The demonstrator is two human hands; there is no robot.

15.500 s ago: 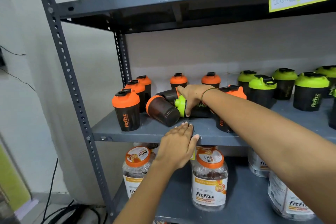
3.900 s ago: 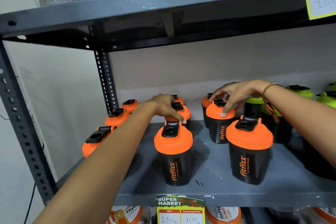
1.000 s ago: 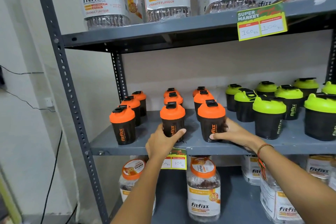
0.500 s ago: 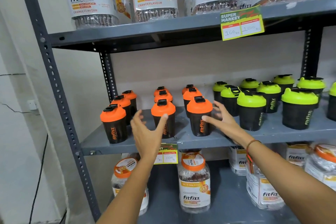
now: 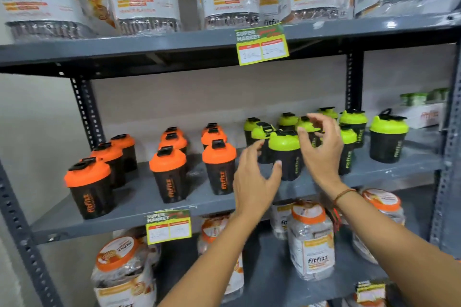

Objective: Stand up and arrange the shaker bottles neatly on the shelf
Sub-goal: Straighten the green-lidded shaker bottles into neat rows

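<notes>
Several black shaker bottles with orange lids point(image 5: 218, 168) stand upright in three rows on the left of the grey middle shelf point(image 5: 139, 197). Several green-lidded shakers stand to their right. The front green-lidded shaker point(image 5: 285, 154) sits between my two hands. My left hand point(image 5: 254, 180) is open just left of it, fingers spread. My right hand point(image 5: 321, 149) is open on its right, fingers curled and raised, covering part of the green bottles behind. Neither hand holds anything.
Large Fitfizz jars fill the top shelf point(image 5: 224, 0) and the bottom shelf point(image 5: 311, 242). Yellow price tags point(image 5: 262, 43) hang on the shelf edges. A slotted upright point(image 5: 87, 109) stands at back left, another upright point(image 5: 353, 82) at back right. A white box point(image 5: 424, 113) sits far right.
Both hands have left the front orange-lidded shakers and moved right to the green-lidded ones. The view has shifted right and closer.
</notes>
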